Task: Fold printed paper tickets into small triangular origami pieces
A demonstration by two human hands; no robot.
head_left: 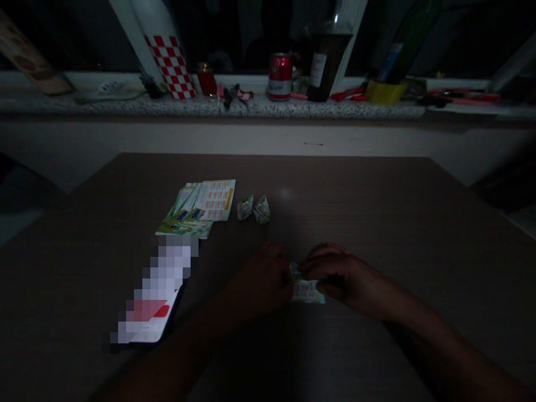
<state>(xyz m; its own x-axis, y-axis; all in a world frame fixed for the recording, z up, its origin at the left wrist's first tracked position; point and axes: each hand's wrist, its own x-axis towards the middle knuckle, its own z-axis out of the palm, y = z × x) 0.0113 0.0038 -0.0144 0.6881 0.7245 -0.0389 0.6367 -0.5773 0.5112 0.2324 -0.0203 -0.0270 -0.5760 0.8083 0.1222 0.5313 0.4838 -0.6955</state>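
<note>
A small printed paper slip (307, 291) lies on the dim table in front of me, its upper part raised or folded and partly hidden by my fingers. My left hand (270, 279) is closed at the slip's left edge, the fingertips mostly lost in shadow. At the top and right side, my right hand (341, 273) pinches the paper between bent fingers and thumb. Just beyond my left hand sit two small folded paper shapes (245, 208), side by side. To their left is an overlapping stack of similar printed paper slips (215, 201).
A phone (153, 329) with its screen lit lies left of my left forearm. Behind the table (377, 206), a granite sill (247, 111) carries a red can (280, 77), a checkered bottle (171, 67), a dark bottle (326, 67) and a yellow container (384, 92).
</note>
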